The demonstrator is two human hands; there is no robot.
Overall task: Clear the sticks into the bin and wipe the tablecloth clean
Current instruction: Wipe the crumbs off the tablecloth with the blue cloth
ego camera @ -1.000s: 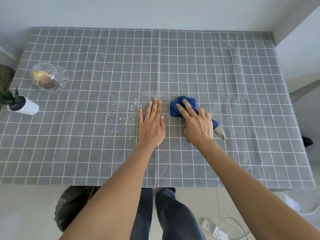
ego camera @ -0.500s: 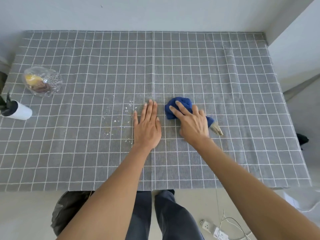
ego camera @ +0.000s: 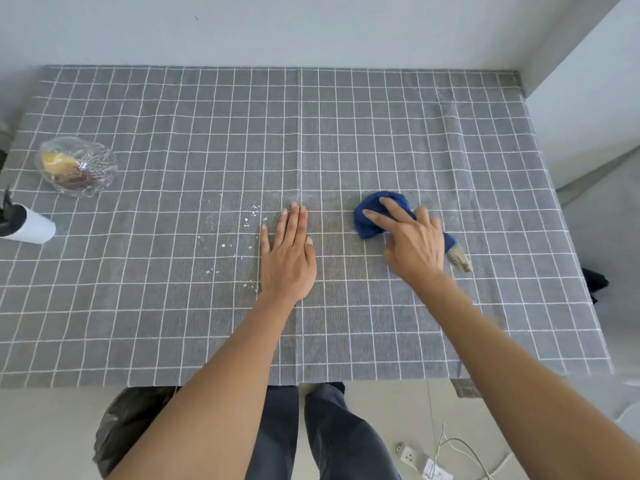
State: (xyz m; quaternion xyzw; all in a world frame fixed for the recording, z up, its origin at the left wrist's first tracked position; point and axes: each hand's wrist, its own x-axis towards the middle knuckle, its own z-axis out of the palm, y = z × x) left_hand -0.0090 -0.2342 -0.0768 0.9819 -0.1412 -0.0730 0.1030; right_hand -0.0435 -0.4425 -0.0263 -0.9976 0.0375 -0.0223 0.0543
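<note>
A grey tablecloth (ego camera: 346,140) with a white grid covers the table. My right hand (ego camera: 412,240) presses a crumpled blue cloth (ego camera: 372,216) onto it, right of centre; a frayed beige end of the cloth (ego camera: 460,259) sticks out behind the hand. My left hand (ego camera: 289,258) lies flat on the tablecloth, fingers together, holding nothing. White crumbs (ego camera: 242,233) are scattered just left of it. A black bin bag (ego camera: 131,427) sits on the floor below the table's near edge, partly hidden by my left arm. No sticks are in view.
A clear glass bowl (ego camera: 78,168) with yellow and brown contents stands at the far left. A white pot (ego camera: 31,228) sits at the left edge. A wall closes the back and the right. A power strip (ego camera: 412,457) with cables lies on the floor.
My right hand has slid the blue cloth to the right, away from my left hand. My left hand has stayed flat in place. The view has shifted slightly.
</note>
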